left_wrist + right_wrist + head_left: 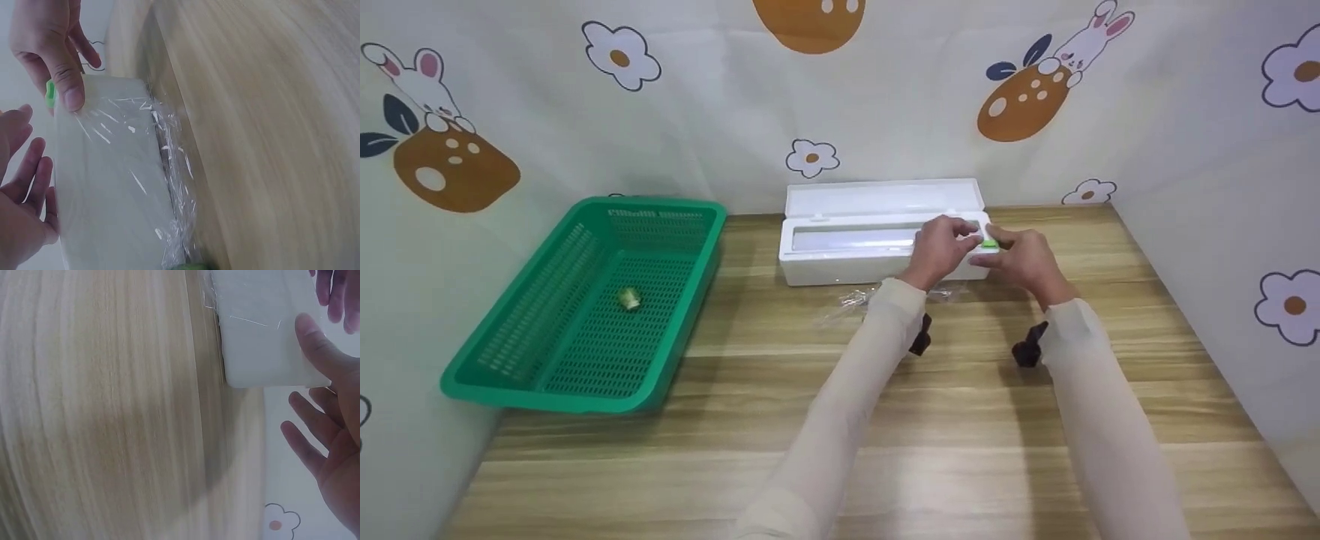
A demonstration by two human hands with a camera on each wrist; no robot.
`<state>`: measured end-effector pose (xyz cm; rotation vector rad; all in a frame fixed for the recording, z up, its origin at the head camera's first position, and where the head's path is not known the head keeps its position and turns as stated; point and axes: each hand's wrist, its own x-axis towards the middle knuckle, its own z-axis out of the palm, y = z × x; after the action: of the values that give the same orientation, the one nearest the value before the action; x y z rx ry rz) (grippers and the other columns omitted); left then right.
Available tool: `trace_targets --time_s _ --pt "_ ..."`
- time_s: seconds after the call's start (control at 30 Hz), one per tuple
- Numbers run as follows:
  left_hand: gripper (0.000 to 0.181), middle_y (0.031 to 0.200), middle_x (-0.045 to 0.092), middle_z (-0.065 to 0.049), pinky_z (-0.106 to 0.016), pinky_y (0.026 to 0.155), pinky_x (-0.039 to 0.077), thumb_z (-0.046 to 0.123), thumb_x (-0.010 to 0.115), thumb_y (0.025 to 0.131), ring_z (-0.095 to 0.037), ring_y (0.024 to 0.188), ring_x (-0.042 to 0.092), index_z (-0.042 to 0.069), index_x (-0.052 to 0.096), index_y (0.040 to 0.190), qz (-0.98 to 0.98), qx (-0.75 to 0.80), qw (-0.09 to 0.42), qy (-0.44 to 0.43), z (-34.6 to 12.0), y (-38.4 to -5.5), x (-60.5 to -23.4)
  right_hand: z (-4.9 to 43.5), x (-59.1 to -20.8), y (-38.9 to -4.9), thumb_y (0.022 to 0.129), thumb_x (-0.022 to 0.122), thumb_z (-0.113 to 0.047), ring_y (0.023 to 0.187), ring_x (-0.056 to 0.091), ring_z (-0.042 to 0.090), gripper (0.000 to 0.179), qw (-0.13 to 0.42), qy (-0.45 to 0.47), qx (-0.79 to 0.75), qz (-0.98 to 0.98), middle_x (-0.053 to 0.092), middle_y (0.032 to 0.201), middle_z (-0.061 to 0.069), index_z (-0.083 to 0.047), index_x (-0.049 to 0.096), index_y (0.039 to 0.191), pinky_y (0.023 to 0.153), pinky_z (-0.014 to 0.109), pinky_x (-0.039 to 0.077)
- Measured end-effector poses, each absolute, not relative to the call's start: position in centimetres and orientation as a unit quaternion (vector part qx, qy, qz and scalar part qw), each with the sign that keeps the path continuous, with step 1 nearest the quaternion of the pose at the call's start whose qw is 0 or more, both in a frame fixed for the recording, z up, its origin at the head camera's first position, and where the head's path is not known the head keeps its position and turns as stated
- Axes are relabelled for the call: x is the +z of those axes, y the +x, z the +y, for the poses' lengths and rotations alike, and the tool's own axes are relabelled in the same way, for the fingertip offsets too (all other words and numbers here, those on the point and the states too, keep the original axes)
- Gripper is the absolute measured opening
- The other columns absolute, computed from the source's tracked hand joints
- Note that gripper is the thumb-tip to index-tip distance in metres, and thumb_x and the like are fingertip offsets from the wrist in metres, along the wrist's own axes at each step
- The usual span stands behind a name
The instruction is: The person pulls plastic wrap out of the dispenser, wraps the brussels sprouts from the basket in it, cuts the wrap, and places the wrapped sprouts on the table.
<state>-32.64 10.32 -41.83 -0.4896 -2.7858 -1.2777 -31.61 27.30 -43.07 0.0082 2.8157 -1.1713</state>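
A white cling film dispenser [855,270] stands at the back of the table with its lid [885,198] raised. Clear cling film [174,185] hangs down its front and bunches at the table. A green slider cutter [989,244] sits at the dispenser's right end. My right hand [1027,259] grips that end, its thumb [315,340] on the front face and the index finger up by the slider. Over the right part of the open top is my left hand [941,247], fingers loosely bent with nothing seen between them. Part of the film is hidden behind my left sleeve.
To the left stands a green plastic basket [671,352] with a small pale-green vegetable piece [629,298] inside. Something dark green [194,266] shows at the bottom edge of the left wrist view. A patterned cloth [720,112] hangs behind the wooden table [945,465].
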Motion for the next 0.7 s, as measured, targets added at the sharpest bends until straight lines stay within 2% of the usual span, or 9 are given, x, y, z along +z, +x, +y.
trace_targets --time_s 0.1,0.17,0.23,0.33,0.37,0.47,0.53,0.6,0.7 --pt "0.024 0.111 0.076 0.005 -0.029 0.09 0.053 0.032 0.069 0.095 -0.01 0.103 0.068 0.02 0.076 0.114 -0.903 -0.392 0.028 -0.175 10.8 -32.5 -42.1 27.4 -43.2 -31.4 0.083 0.082 -0.033 0.125 0.056 0.029 0.07 0.038 0.002 -0.385 0.922 0.043 0.152 0.009 -0.014 0.05 0.143 0.094 0.037 0.05" --pt "0.023 0.109 0.077 0.006 -0.033 0.09 0.052 0.033 0.07 0.095 -0.011 0.101 0.067 0.021 0.077 0.113 -0.905 -0.379 0.038 -0.188 11.2 -32.4 -42.3 27.5 -43.1 -31.2 0.085 0.081 -0.029 0.125 0.058 0.029 0.063 0.026 -0.005 -0.378 0.925 0.048 0.148 0.009 -0.014 0.054 0.14 0.1 0.04 0.05" --pt "0.021 0.108 0.077 0.007 -0.035 0.091 0.051 0.034 0.07 0.094 -0.012 0.1 0.067 0.023 0.078 0.111 -0.911 -0.362 0.049 -0.19 11.5 -32.4 -42.4 27.5 -43.1 -31.1 0.085 0.081 -0.026 0.117 0.059 0.029 0.058 0.014 -0.015 -0.373 0.928 0.051 0.145 0.011 -0.013 0.057 0.137 0.099 0.042 0.049" --pt "0.02 0.108 0.077 0.009 -0.036 0.092 0.05 0.034 0.07 0.094 -0.012 0.103 0.068 0.023 0.079 0.108 -0.923 -0.336 0.054 -0.181 11.7 -32.5 -42.5 27.4 -43.1 -31.1 0.086 0.08 -0.027 0.121 0.059 0.028 0.057 0.005 -0.021 -0.369 0.929 0.052 0.143 0.011 -0.011 0.058 0.135 0.102 0.044 0.05" --pt "0.019 0.107 0.077 0.01 -0.036 0.093 0.05 0.033 0.07 0.094 -0.012 0.104 0.068 0.023 0.08 0.107 -0.926 -0.33 0.053 -0.176 11.8 -32.5 -42.5 27.4 -43.1 -31.1 0.085 0.081 -0.029 0.119 0.06 0.029 0.059 0.007 -0.02 -0.37 0.929 0.051 0.143 0.011 -0.011 0.057 0.136 0.099 0.042 0.051" --pt "0.017 0.106 0.077 0.011 -0.035 0.094 0.049 0.031 0.07 0.094 -0.012 0.106 0.068 0.023 0.08 0.105 -0.932 -0.32 0.045 -0.165 11.9 -32.5 -42.4 27.4 -43.1 -31.3 0.085 0.081 -0.031 0.09 0.061 0.028 0.061 0.015 -0.014 -0.367 0.93 0.05 0.145 0.01 -0.011 0.055 0.137 0.079 0.033 0.051" --pt "0.015 0.105 0.077 0.01 -0.035 0.095 0.048 0.03 0.07 0.094 -0.012 0.105 0.067 0.023 0.081 0.104 -0.934 -0.315 0.045 -0.164 11.8 -32.4 -42.4 27.5 -43.2 -31.4 0.084 0.082 -0.033 0.069 0.049 0.022 0.065 0.019 -0.01 -0.365 0.931 0.048 0.146 0.011 -0.012 0.054 0.138 0.064 0.028 0.044" --pt "0.015 0.104 0.076 0.009 -0.035 0.095 0.047 0.029 0.07 0.094 -0.013 0.104 0.065 0.024 0.081 0.103 -0.936 -0.305 0.049 -0.166 11.7 -32.3 -42.3 27.7 -43.3 -31.5 0.082 0.083 -0.036 0.062 0.036 0.018 0.069 0.021 -0.006 -0.363 0.931 0.047 0.147 0.011 -0.012 0.053 0.139 0.056 0.026 0.037" --pt "0.015 0.104 0.073 0.006 -0.035 0.094 0.045 0.029 0.069 0.095 -0.015 0.104 0.062 0.025 0.081 0.103 -0.943 -0.281 0.058 -0.169 11.4 -32.2 -42.2 27.7 -43.2 -31.6 0.077 0.085 -0.045 0.063 0.035 0.018 0.076 0.026 -0.001 -0.362 0.932 0.046 0.148 0.014 -0.014 0.053 0.139 0.055 0.026 0.035"
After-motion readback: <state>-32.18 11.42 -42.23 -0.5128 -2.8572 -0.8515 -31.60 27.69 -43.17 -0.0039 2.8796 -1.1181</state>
